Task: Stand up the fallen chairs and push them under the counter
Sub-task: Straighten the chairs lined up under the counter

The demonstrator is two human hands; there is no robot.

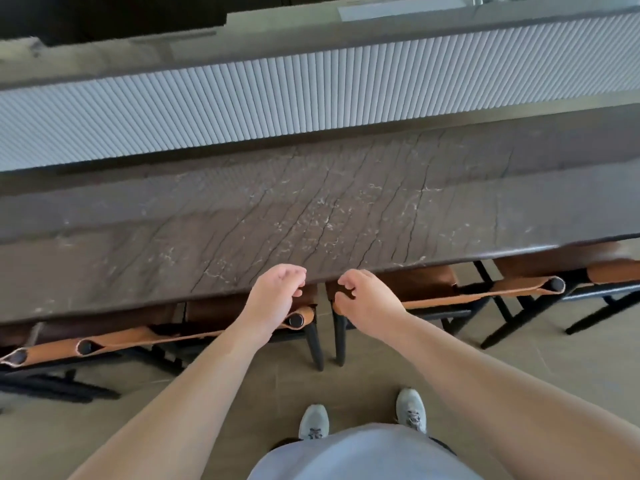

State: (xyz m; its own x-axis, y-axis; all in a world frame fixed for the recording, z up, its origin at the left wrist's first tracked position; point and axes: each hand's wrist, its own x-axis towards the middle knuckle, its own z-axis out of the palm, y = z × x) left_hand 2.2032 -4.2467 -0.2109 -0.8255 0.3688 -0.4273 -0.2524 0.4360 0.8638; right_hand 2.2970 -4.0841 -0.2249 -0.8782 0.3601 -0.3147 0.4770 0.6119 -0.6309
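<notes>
Grey shoes (410, 408) stand at bottom centre. Left hand (273, 299) and right hand (363, 296) hover mid-frame, fingers loosely curled, holding nothing. Four chairs stand upright along the dark counter (311, 209), seats tucked beneath it: left chair (207, 336) and right chair (433, 299) flank the hands. Judged moderately heavy (stiff black frame, pliant tan sling); best gripped at the rigid top rail ends.

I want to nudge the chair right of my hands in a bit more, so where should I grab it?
Grip the top rail of the chair from behind, where you stand. Its tan backrest runs along the counter edge, facing you, and ends in a round black cap at the right. The seat is tucked under the counter, so the back is likely the only easy hold.
</notes>
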